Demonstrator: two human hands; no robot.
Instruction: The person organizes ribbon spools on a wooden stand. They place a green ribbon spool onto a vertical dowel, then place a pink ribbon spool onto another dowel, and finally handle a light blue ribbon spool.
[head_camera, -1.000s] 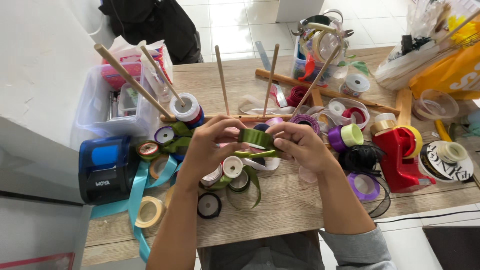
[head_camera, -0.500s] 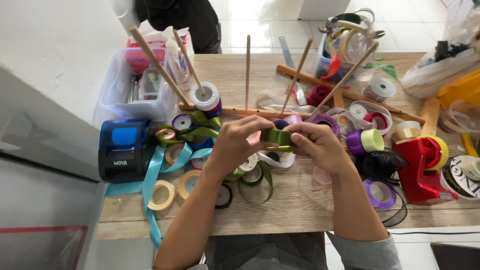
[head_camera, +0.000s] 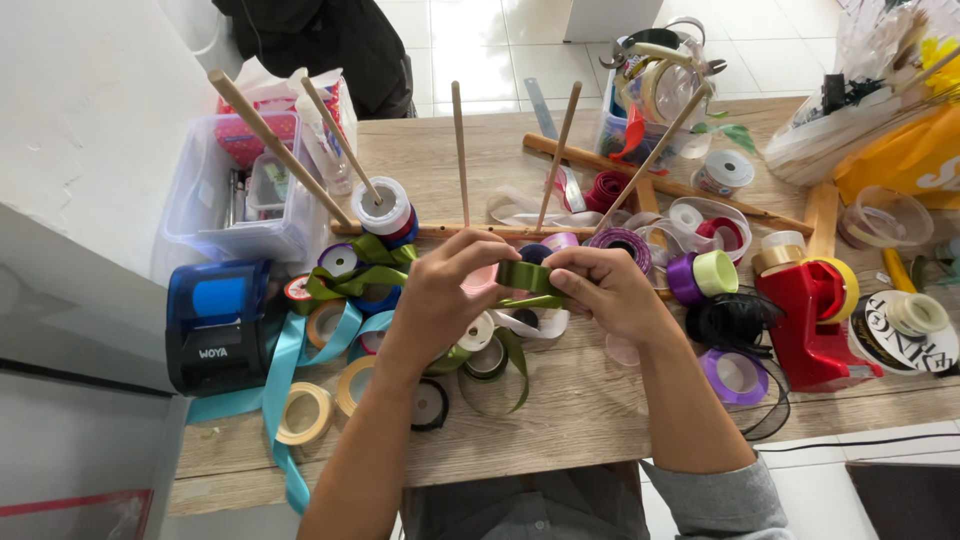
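Two hands, left hand (head_camera: 440, 300) and right hand (head_camera: 605, 290), pinched a folded green ribbon (head_camera: 527, 276) in a clenched grip above the counter (head_camera: 600, 410). One loop appeared formed; its tail (head_camera: 515, 355) hung loose, not yet folded.

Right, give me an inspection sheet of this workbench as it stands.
Surface: wooden table, crowded with ribbon spools.
Job's things: olive green ribbon folded into a loop between both hands; its tail hangs toward the table.
Clutter: dowel rack, red tape dispenser, blue label printer, clear plastic bin, light blue ribbon.
Fingers: left hand and right hand pinch the loop.
Cables: black cable at the near edge.
Surroundings: white tiled floor.
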